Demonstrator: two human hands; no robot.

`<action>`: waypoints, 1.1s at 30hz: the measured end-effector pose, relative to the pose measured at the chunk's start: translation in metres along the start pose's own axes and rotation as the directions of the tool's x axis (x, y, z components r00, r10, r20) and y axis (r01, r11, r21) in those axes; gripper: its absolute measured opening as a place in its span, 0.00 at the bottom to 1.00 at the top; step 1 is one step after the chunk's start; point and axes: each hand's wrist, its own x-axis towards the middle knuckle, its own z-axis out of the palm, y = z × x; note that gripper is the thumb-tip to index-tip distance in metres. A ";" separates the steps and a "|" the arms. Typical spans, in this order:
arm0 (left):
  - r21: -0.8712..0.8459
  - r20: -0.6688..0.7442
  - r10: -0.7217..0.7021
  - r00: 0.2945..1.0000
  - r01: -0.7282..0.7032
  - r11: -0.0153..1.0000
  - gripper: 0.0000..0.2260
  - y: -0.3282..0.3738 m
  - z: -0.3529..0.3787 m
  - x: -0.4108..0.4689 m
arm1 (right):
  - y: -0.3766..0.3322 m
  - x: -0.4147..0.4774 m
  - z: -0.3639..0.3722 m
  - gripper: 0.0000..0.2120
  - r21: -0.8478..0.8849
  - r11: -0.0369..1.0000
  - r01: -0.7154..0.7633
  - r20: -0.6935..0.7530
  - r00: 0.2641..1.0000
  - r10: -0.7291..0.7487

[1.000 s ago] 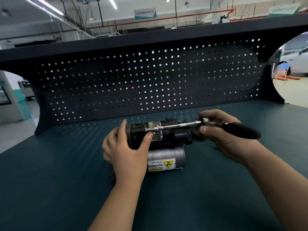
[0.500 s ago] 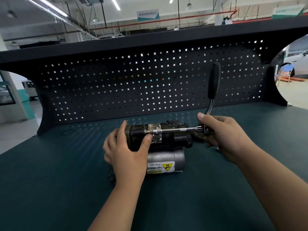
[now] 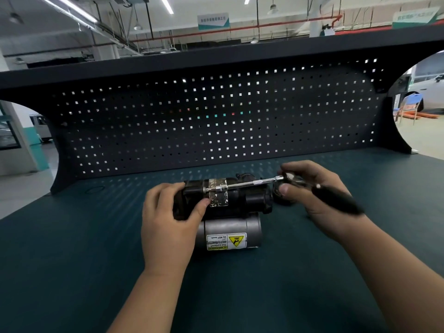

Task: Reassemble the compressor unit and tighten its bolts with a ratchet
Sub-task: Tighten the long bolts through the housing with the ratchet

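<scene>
Pegboard wall (image 3: pixel 216 121) behind compressor unit (image 3: pixel 242 204)

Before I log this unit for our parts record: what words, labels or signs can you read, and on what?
"WARNING": upside-down sticker on the silver cylinder.
"Hot surface!": same sticker.
"Do NOT touch.": same sticker, beside a yellow hazard triangle.
Sticker's finer print: too small.
Foil label on the black compressor body: unreadable.
Blue-edged hanging sign: blurred.
Green hanging sign: blurred.

compressor (image 3: pixel 252 201) on bench (image 3: pixel 72 248), ratchet (image 3: pixel 252 182) atop, pegboard (image 3: pixel 216 126) behind
</scene>
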 end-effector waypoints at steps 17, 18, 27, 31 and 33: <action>0.004 -0.032 0.084 0.996 -0.084 0.996 0.21 -0.003 0.004 -0.001 | -0.008 -0.002 0.004 0.09 -0.024 1.000 -0.008 -0.077 0.997 0.006; 0.019 -0.023 0.087 0.996 -0.087 0.996 0.20 -0.004 0.004 -0.001 | -0.006 -0.002 0.003 0.08 -0.022 1.000 -0.001 -0.113 0.994 -0.002; 0.373 0.208 0.235 0.949 -0.299 0.878 0.21 0.020 -0.002 0.014 | 0.045 0.009 -0.055 0.17 -0.539 0.656 -0.528 -0.202 0.837 0.509; 0.408 0.698 0.111 0.708 -0.520 0.751 0.37 0.057 0.014 0.042 | 0.058 0.006 -0.060 0.16 -0.662 0.592 -0.461 -0.098 0.835 0.541; 0.434 0.807 -0.023 0.590 -0.567 0.700 0.43 0.069 0.032 0.051 | 0.055 0.004 -0.061 0.15 -0.714 0.579 -0.393 -0.050 0.854 0.518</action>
